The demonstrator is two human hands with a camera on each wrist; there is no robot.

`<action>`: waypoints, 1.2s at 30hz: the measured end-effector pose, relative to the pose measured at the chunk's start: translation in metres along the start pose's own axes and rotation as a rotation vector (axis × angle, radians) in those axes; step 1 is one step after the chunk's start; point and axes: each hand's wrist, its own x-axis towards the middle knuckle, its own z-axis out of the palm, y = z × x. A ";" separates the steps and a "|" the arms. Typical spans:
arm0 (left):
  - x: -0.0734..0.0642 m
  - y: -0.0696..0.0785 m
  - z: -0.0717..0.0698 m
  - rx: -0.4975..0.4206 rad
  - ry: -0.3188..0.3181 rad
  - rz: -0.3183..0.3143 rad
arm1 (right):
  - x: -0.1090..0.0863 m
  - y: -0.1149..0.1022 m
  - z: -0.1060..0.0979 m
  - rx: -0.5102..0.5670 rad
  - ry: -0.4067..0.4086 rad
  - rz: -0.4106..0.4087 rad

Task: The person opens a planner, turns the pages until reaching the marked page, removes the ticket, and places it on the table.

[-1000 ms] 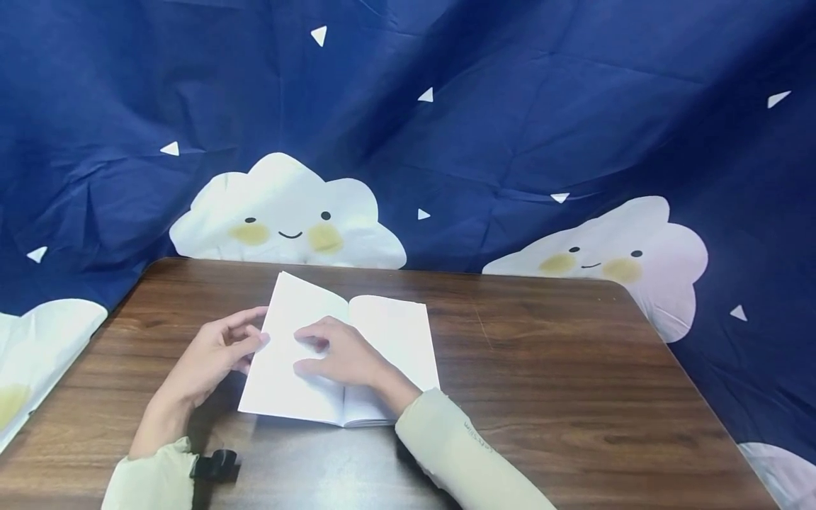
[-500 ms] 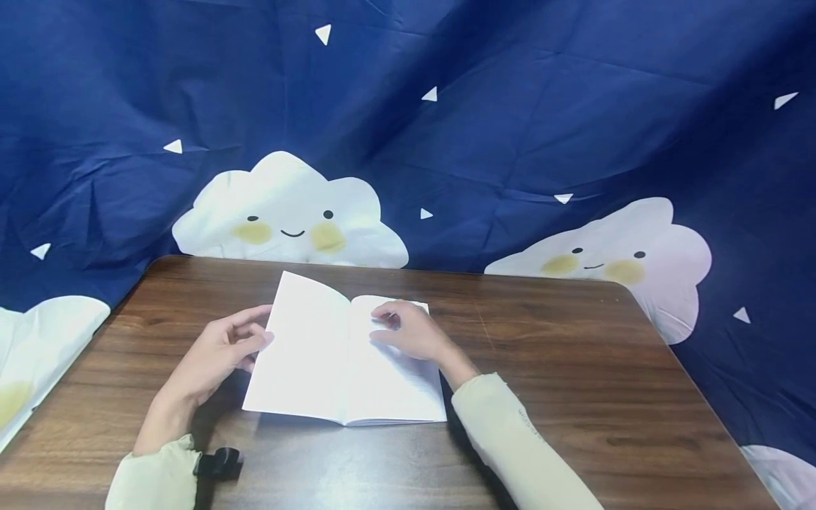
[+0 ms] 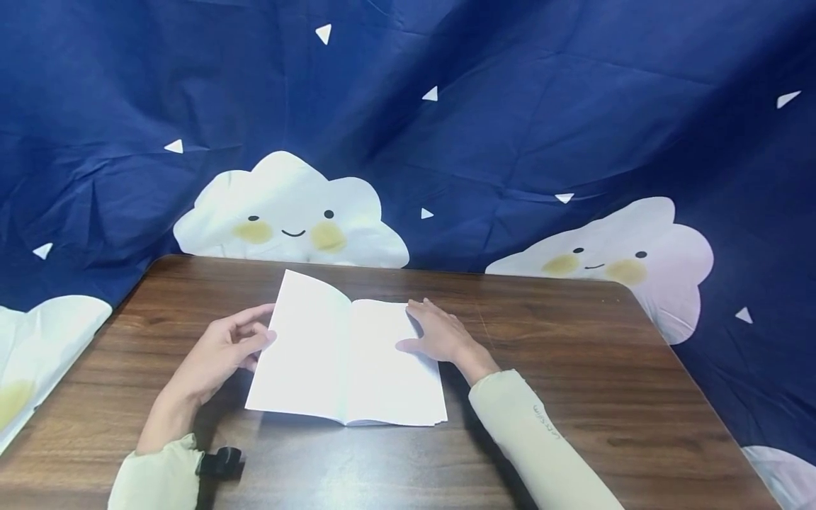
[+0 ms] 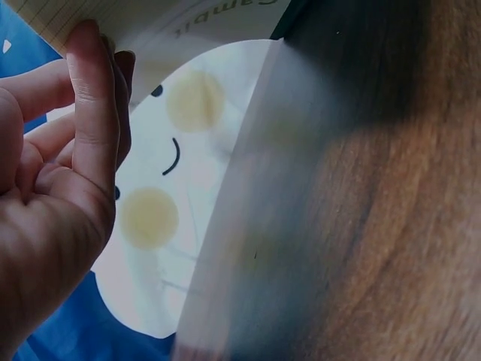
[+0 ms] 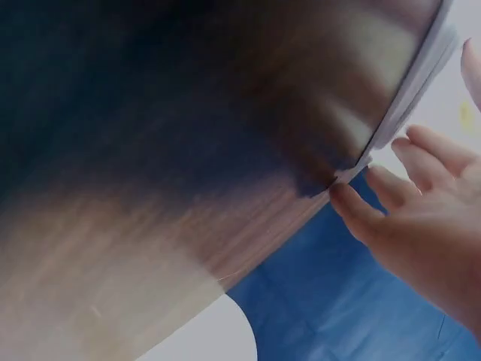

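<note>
An open notebook with white pages lies on the brown table, its left side tilted up off the wood. My left hand pinches the raised left edge, thumb on the page and fingers behind. In the left wrist view the left hand holds that edge; lined paper and the printed cover show. My right hand is spread at the upper right edge of the right page, its thumb over the paper. In the right wrist view the right hand has its fingertips right at the notebook's page edges.
The wood-grain table stretches out to the right of the notebook. Behind it hangs a blue cloth with white clouds and small triangles. A black strap piece sticks out from the left sleeve.
My right hand has moved rightward from the left page across the fold to the right page's outer edge, its fingers spreading. The left hand keeps its hold on the left edge.
</note>
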 end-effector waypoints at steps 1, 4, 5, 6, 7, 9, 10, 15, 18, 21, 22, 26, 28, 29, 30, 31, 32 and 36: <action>0.000 0.000 0.000 0.000 0.000 -0.001 | 0.000 0.000 0.000 -0.017 -0.014 0.004; 0.000 -0.001 0.000 -0.004 -0.002 0.002 | 0.000 0.000 0.001 -0.057 -0.040 0.009; 0.001 -0.001 0.000 -0.003 -0.001 0.005 | 0.000 0.000 0.001 -0.063 -0.041 0.007; 0.001 -0.001 0.000 0.000 0.001 0.009 | 0.000 0.000 0.001 -0.065 -0.039 0.006; 0.001 -0.002 0.000 0.001 0.002 0.012 | 0.000 0.000 0.002 -0.065 -0.038 0.005; 0.002 -0.002 0.000 0.004 0.004 0.017 | 0.000 0.001 0.002 -0.063 -0.032 0.000; 0.002 -0.002 0.000 0.005 0.004 0.018 | 0.000 0.001 0.003 -0.062 -0.031 -0.001; 0.001 -0.002 0.000 0.008 0.000 0.018 | -0.001 0.002 0.004 -0.061 -0.027 -0.007; 0.001 -0.001 0.001 0.010 -0.001 0.018 | -0.003 0.002 0.004 -0.061 -0.025 -0.017; 0.001 0.000 0.001 0.011 0.000 0.016 | -0.004 0.001 0.004 -0.064 -0.013 -0.029; 0.001 0.001 0.002 0.012 0.000 0.015 | -0.004 0.001 0.004 -0.065 -0.008 -0.034; 0.001 0.003 0.004 0.009 0.000 0.015 | -0.004 0.000 0.003 -0.062 0.013 -0.054; 0.001 0.003 0.006 0.004 -0.002 0.019 | -0.003 -0.001 0.003 -0.053 0.025 -0.062; 0.002 0.004 0.006 0.000 -0.005 0.019 | -0.003 -0.002 0.003 -0.046 0.028 -0.059; 0.002 0.004 0.007 -0.006 -0.007 0.019 | -0.003 -0.002 0.003 -0.040 0.033 -0.054; 0.002 0.004 0.008 -0.009 -0.009 0.019 | -0.003 -0.002 0.003 -0.036 0.047 -0.055; 0.003 0.004 0.009 -0.011 -0.011 0.019 | -0.003 -0.002 0.003 -0.032 0.064 -0.060; 0.004 0.005 0.012 -0.011 -0.009 0.022 | -0.001 -0.005 0.001 0.016 0.128 -0.078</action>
